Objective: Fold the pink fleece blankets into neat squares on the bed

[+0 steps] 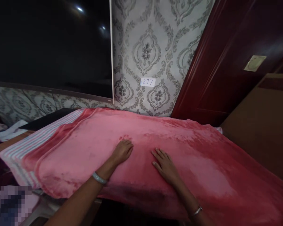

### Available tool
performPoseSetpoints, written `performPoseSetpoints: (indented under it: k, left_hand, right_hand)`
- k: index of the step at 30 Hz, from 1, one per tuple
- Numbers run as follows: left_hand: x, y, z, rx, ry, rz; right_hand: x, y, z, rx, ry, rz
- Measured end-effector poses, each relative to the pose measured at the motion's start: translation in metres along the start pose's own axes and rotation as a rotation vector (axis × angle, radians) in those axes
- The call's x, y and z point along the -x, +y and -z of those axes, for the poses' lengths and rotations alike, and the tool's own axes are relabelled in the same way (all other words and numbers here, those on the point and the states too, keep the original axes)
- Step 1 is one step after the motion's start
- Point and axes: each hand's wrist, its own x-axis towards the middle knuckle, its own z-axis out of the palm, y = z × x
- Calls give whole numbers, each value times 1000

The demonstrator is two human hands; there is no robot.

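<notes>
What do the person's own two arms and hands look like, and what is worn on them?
Both forearms are bare, with no sleeves in view, and the hands wear no gloves. Near the left hand, a pale grey-blue bangle circles the wrist. Behind the right hand is a thinner, silver-coloured bracelet.

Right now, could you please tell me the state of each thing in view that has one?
Blanket: spread out
Striped cloth: partly under the blanket
Left hand: on the blanket, fingers bent
Right hand: on the blanket, fingers extended
Television: screen dark
Number card: on the wall, reading 277
</notes>
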Motion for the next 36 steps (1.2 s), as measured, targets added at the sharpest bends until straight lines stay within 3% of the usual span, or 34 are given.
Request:
performPoseSetpoints:
  k: [6, 14, 23, 27, 30, 33, 36]
  left_hand:
    - [2, 7, 1, 2, 11, 41]
    - [8, 2, -3, 66, 68, 161]
    - [-2, -2, -4, 120, 13, 215]
    - [-4, -3, -3, 106, 8, 204]
    - [-12, -4, -1, 62, -65, 236]
    - [-23, -6, 2, 44, -159, 236]
    - [-30, -6, 1, 53, -172, 188]
  right_hand:
    - [-19, 13, -5, -57, 127, 56]
    - [-55, 7, -21, -89, 239, 46]
    - [-69, 2, -11, -71, 103, -45]
    - [-66, -3, -12, -138, 215, -82]
    - [-65, -4, -12, -146, 271, -92]
    - [-69, -5, -8, -116, 203, -105]
    - [-76, -6, -2, -88, 138, -118]
